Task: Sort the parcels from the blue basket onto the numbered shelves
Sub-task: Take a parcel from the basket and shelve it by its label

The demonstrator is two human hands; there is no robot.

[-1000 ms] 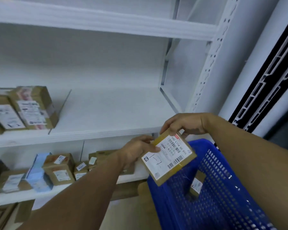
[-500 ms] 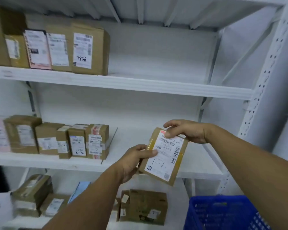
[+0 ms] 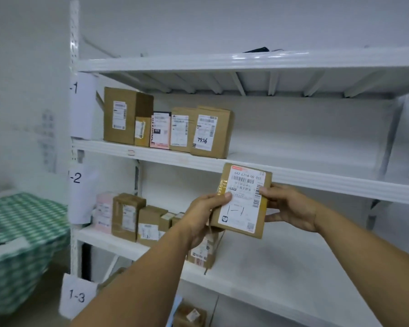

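Parcel [image 3: 242, 204] upright between both hands, fingers [image 3: 267, 191] of each curled round its side edges.

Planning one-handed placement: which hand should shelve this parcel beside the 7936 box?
Probably right: the right hand grips the parcel on the edge nearer the free upper shelf; the left hand grips opposite.

Matt brown cardboard on the parcel [image 3: 242, 204], smooth white paper for its label [image 3: 236, 215], shiny yellowish tape [image 3: 222, 185] down one edge. White painted metal on the shelves [image 3: 316, 182], smooth with a faint sheen. Same matt cardboard on the shelved boxes [image 3: 210, 133]. Thin white paper for the number signs [image 3: 77, 296]. Green-and-white checked cloth [image 3: 21, 223] at left.
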